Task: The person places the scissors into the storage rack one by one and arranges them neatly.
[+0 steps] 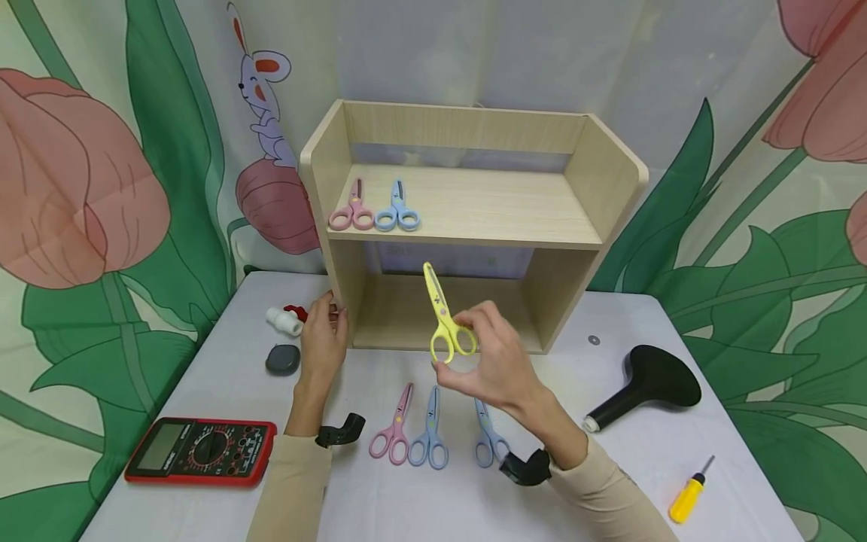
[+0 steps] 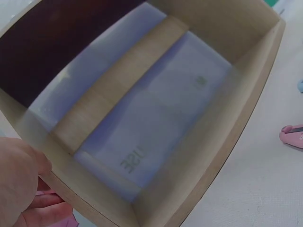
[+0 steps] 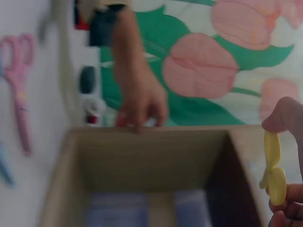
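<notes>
My right hand (image 1: pixel 497 361) pinches a pair of yellow scissors (image 1: pixel 440 312) by the handle loops, blades pointing up, before the lower compartment of a light wooden shelf (image 1: pixel 467 241). The scissors' handle (image 3: pixel 273 163) shows side-on between thumb and fingers in the right wrist view. My left hand (image 1: pixel 323 342) grips the front edge of the shelf's left side panel, thumb (image 2: pixel 42 163) at the edge and fingers outside. Pink scissors (image 1: pixel 352 207) and blue scissors (image 1: pixel 397 207) lie side by side on the upper board, at its left end, blades toward the back.
Pink scissors (image 1: pixel 393 433), blue scissors (image 1: pixel 430 436) and bluish scissors (image 1: pixel 489 436) lie on the white table. Left are a multimeter (image 1: pixel 203 452), a dark rounded box (image 1: pixel 283 360) and a white fitting (image 1: pixel 284 321). Right are a black paddle-shaped tool (image 1: pixel 653 380), a screwdriver (image 1: pixel 691 493) and a washer (image 1: pixel 594 340).
</notes>
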`<state>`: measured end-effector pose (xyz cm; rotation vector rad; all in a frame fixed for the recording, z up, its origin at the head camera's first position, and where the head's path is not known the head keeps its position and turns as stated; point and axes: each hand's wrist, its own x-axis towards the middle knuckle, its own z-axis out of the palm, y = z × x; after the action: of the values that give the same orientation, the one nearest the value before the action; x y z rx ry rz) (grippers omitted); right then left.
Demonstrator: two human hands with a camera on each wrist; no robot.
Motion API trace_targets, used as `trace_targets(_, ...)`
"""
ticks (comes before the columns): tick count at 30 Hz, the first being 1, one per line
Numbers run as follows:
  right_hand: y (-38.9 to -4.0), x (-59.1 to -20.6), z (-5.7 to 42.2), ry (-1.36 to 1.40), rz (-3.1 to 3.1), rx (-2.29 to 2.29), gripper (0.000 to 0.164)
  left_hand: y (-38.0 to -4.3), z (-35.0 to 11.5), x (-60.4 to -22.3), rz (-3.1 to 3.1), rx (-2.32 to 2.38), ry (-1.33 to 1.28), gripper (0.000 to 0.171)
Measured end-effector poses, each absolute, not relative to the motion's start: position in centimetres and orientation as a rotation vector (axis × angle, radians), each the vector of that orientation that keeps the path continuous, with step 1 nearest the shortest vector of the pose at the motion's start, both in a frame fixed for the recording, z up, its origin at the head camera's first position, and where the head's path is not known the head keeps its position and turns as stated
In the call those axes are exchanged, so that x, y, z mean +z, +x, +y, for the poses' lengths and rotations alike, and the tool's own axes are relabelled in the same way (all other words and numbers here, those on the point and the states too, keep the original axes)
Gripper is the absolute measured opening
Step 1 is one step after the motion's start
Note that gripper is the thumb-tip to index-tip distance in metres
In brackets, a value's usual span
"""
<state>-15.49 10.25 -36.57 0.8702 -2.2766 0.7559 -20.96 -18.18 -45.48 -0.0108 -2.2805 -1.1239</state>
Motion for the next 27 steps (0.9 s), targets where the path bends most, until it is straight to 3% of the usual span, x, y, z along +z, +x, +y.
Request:
trace_targets(11, -21.6, -27.1, 8.8, 0.627, -2.371, 0.654, 0.058, -20.9, -18.3, -45.5, -2.273, -1.132, -0.028, 0.039)
trace_targets(18, -25.5, -25.7, 7.8, 0.524, -2.621, 0.699, 0.059, -21.0, -18.2, -45.7, -2.271, -1.127, -0.033, 0.039)
trace_targets(27, -26.6, -25.3, 7.4, 0.571, -2.678, 0.748, 0.071, -21.1, -18.3, -45.6, -2.257, -1.113, -0.044, 0.038)
